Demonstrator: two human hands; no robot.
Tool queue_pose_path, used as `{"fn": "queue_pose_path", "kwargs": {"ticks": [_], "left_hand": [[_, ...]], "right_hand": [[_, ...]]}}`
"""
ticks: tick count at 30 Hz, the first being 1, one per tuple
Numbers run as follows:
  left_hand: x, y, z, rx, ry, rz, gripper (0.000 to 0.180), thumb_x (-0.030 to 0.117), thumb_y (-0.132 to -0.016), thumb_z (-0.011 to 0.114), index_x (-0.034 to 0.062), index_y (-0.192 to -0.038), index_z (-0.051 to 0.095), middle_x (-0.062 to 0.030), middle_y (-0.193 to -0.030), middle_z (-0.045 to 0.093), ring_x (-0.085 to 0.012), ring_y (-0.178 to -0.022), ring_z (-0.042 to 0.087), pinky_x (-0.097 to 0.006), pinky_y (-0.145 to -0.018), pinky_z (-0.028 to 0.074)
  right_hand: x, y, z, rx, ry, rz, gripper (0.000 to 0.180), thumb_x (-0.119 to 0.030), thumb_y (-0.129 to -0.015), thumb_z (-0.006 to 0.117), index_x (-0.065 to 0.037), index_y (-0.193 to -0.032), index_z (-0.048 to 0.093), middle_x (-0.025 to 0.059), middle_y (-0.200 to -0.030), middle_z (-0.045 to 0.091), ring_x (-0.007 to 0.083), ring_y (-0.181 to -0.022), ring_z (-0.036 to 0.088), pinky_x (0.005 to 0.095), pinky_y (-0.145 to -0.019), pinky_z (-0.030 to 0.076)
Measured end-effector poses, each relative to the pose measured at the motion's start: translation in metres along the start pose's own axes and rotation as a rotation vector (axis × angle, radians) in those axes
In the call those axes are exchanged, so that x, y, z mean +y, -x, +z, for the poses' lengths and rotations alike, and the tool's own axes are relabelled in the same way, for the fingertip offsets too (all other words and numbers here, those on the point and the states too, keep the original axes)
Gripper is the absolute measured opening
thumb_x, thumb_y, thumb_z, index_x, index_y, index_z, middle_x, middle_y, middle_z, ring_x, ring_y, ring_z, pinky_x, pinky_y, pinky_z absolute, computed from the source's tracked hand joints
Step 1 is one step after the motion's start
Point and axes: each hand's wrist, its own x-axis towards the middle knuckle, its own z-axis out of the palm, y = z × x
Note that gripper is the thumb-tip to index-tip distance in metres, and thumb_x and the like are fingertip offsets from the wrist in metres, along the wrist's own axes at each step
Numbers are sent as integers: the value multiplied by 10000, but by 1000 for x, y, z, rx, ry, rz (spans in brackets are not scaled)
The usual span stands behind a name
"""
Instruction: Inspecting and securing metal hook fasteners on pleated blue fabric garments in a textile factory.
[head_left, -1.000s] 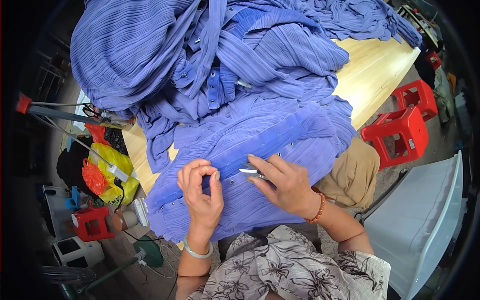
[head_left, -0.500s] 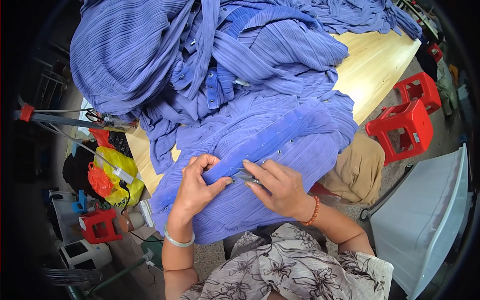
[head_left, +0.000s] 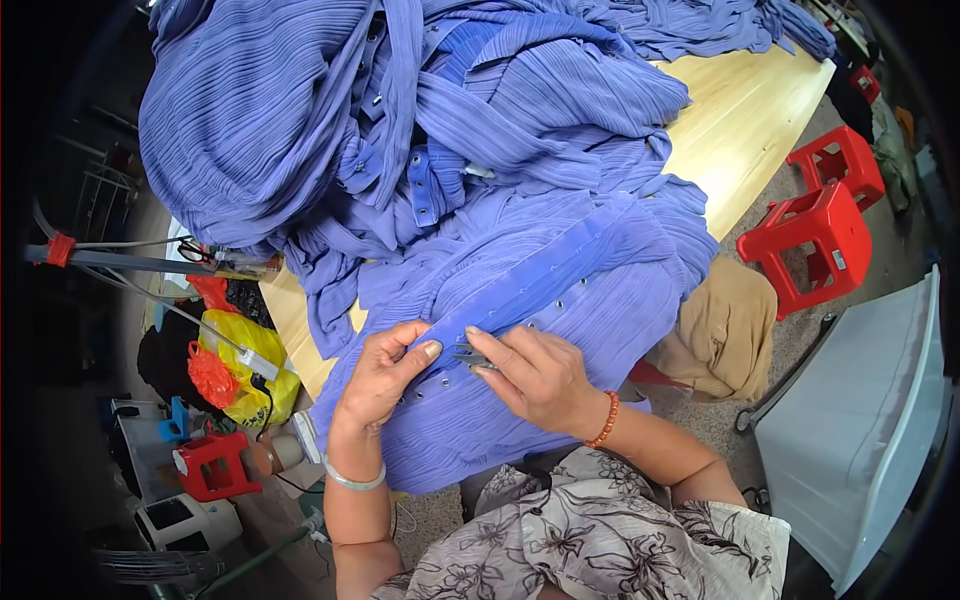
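Head view | ribbed blue garment: spread at the near edge of the wooden table, before a heap of similar cloth | left hand: thumb and fingers pinching its smooth band | right hand: fingers closed round small metal snips, blades near the band, beside metal eyelets

Pale bangle, orange-brown beaded bracelet, floral-print shirt
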Motion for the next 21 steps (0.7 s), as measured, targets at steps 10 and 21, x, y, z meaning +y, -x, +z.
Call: {"fn": "queue_pose_path", "kwargs": {"ticks": [10, 21], "left_hand": [[-4, -3, -3, -29, 106, -8, 128, 82, -976, 626, 2, -1056, 686, 34, -934, 663, -25, -843, 558, -190, -781, 455], [-4, -4, -3, -16, 112, -23, 122, 80, -979, 612, 2, -1045, 679, 34, -926, 655, -23, -838, 551, -188, -778, 446]], "right_hand": [[1, -2, 5, 40, 25, 18, 501, -140, -801, 765, -61, -1280, 640, 37, -806, 558, 194, -619, 560, 328, -545, 464], [0, -1, 8, 38, 18, 28, 488, -174, -872, 713, -50, -1329, 594, 49, -798, 497, 199, -625, 559, 345, -535, 459]]}}
